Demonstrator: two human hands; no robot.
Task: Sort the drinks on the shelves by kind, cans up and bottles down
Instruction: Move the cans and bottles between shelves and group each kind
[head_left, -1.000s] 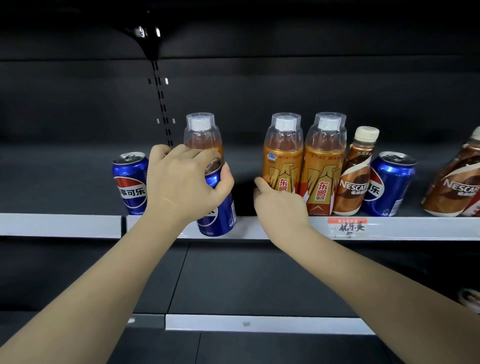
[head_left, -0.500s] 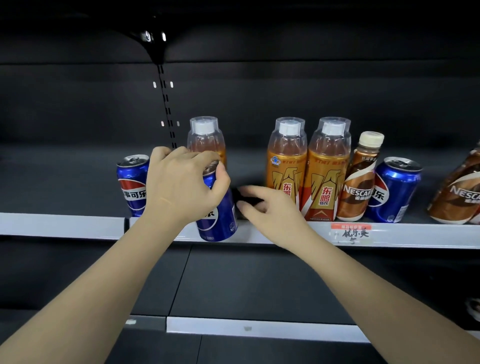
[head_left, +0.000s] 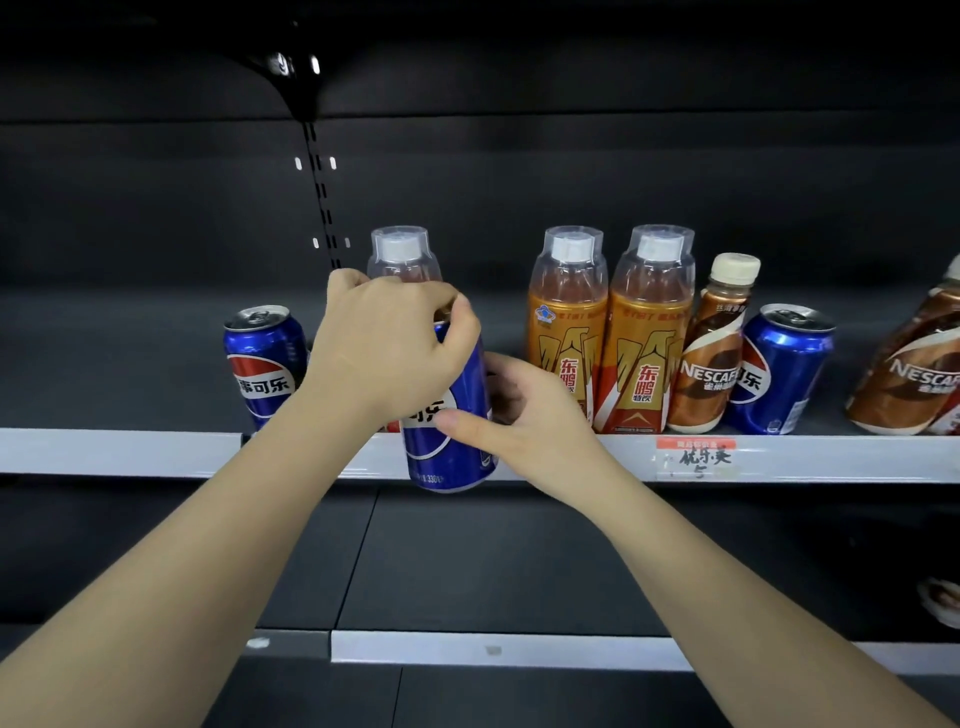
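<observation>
My left hand (head_left: 384, 358) grips the top of a blue Pepsi can (head_left: 449, 447), held in front of the upper shelf's white edge (head_left: 119, 449). My right hand (head_left: 524, 421) curls around the same can from the right, thumb across its front. Behind the can stands an orange bottle with a clear cap (head_left: 399, 254), mostly hidden. On that shelf also stand a Pepsi can (head_left: 265, 364) at the left, two orange bottles (head_left: 569, 322) (head_left: 649, 338), a Nescafe bottle (head_left: 711, 353) and another Pepsi can (head_left: 782, 371).
A tilted Nescafe bottle (head_left: 909, 374) is cut off at the right edge. The lower shelf (head_left: 498, 561) is dark, with a white front strip (head_left: 467, 649) and a partly visible item (head_left: 943, 605) at far right. A slotted upright (head_left: 322, 208) runs up the back wall.
My right hand has left the orange bottle and moved left onto the Pepsi can. My left hand has drawn the can forward and lower, in front of the shelf edge.
</observation>
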